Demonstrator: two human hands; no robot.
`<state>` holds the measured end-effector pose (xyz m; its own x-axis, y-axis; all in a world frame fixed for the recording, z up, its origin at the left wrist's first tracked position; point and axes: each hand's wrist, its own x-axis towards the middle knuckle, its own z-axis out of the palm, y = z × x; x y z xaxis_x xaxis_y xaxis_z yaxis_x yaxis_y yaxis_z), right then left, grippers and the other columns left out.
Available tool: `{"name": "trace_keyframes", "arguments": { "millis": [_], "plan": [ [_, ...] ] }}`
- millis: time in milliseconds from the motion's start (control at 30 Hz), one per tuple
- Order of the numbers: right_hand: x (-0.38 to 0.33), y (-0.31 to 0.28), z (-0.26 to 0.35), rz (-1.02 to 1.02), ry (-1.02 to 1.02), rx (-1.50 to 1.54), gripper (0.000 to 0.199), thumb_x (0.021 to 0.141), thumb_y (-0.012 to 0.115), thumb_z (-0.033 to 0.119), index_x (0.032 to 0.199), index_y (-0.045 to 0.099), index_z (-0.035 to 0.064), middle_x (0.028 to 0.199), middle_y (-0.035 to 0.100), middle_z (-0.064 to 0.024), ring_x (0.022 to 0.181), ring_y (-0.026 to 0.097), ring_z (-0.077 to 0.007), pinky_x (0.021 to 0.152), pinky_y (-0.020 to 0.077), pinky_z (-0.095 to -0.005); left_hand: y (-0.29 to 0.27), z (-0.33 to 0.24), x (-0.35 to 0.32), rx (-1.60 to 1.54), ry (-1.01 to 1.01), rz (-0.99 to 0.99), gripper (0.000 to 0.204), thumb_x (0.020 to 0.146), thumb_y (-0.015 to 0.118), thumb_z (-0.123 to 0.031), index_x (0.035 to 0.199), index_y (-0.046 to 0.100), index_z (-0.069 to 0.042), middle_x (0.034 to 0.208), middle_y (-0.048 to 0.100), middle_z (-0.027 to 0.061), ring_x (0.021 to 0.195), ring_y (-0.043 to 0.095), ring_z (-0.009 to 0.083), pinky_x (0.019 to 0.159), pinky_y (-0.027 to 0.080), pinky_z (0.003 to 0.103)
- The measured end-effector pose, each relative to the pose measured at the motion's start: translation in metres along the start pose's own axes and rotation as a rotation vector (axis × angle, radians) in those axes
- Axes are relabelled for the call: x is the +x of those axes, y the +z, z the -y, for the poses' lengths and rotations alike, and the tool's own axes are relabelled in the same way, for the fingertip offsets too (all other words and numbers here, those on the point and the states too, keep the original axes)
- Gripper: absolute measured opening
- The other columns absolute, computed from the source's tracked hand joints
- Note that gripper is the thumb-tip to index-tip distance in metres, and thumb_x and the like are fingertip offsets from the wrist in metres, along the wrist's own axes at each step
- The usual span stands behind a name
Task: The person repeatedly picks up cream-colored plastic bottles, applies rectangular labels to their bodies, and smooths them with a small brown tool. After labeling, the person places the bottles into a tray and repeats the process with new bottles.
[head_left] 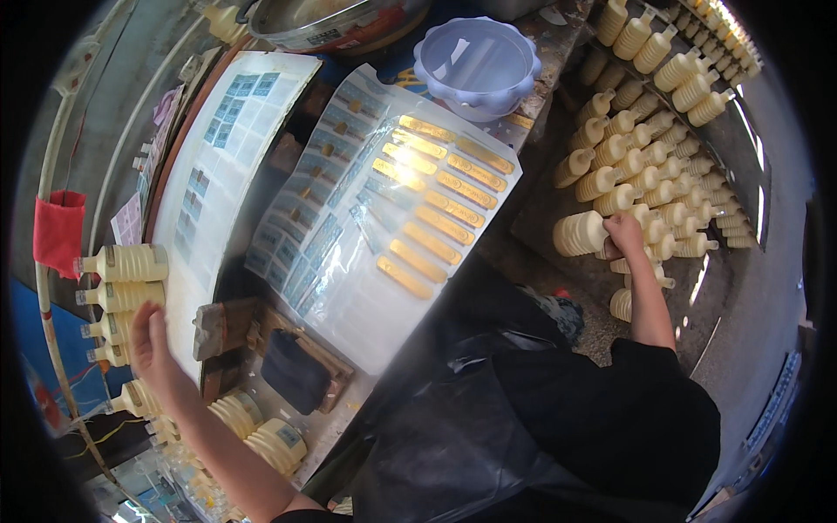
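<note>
My right hand (623, 234) reaches out to the right, its fingers closed at one end of a cream ribbed plastic bottle (579, 234). Around and beyond it stand rows of similar cream bottles (649, 157). On the left side, my left hand (152, 347) is raised with fingers stretched out beside a stack of cream ribbed bottles (131, 296) lying on their sides. Whether its fingertips touch them I cannot tell. Between my arms, a sheet of gold strip labels (427, 253) and blue labels (327, 179) lies on the table.
A scalloped lilac basin (478, 70) and a metal pan (336, 22) sit at the table's far end. Left of the labels leans a white board (196, 253) with blue stickers. A dark pad (296, 370) lies near me; labelled bottles (275, 444) are at lower left.
</note>
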<state>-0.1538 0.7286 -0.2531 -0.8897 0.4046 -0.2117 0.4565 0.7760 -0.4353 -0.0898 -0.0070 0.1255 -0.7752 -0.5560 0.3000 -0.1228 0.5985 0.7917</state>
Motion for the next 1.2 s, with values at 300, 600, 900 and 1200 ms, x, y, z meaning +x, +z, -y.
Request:
{"name": "trace_keyframes", "arguments": {
  "millis": [300,600,900,1200],
  "plan": [
    [-0.130,-0.235,0.323,0.495,-0.959,0.161,0.027,0.074,0.074,0.027,0.078,0.071,0.0006,0.069,0.067,-0.0083,0.065,0.063,-0.0137,0.061,0.0466,-0.0283,0.132,-0.049,-0.109,-0.260,0.260,0.852,0.070,0.075,0.087,-0.010,0.138,0.058,-0.002,0.130,0.067,0.0126,0.119,0.064,0.0250,0.103,0.050,0.037],
    [-0.203,-0.118,0.517,0.914,-1.087,0.697,0.045,0.100,0.065,0.030,0.134,0.054,0.0027,0.097,0.066,-0.0055,0.065,0.060,-0.0062,0.054,0.0444,-0.0187,0.079,0.000,-0.163,-0.901,-0.312,0.511,0.087,0.074,0.088,-0.029,0.144,0.044,-0.001,0.132,0.061,0.0154,0.117,0.064,0.0231,0.101,0.052,0.039],
    [-0.310,0.017,0.538,1.288,-0.930,0.520,0.079,0.087,0.075,0.036,0.150,0.044,-0.0002,0.132,0.064,-0.0267,0.118,0.066,-0.0315,0.100,0.0515,-0.0397,0.011,0.083,-0.146,-0.997,-0.482,0.031,0.080,0.088,0.078,-0.030,0.149,0.033,-0.004,0.138,0.055,0.0183,0.124,0.060,0.0306,0.103,0.053,0.043],
    [-0.323,0.062,0.532,1.072,-0.926,0.455,0.083,0.085,0.076,0.038,0.151,0.043,-0.0002,0.140,0.059,-0.0282,0.128,0.061,-0.0357,0.106,0.0482,-0.0402,0.017,0.097,-0.149,-0.728,-0.433,-0.091,0.102,0.080,0.077,-0.012,0.160,0.015,-0.002,0.143,0.049,0.0216,0.124,0.058,0.0282,0.099,0.054,0.039]
  ]
}}
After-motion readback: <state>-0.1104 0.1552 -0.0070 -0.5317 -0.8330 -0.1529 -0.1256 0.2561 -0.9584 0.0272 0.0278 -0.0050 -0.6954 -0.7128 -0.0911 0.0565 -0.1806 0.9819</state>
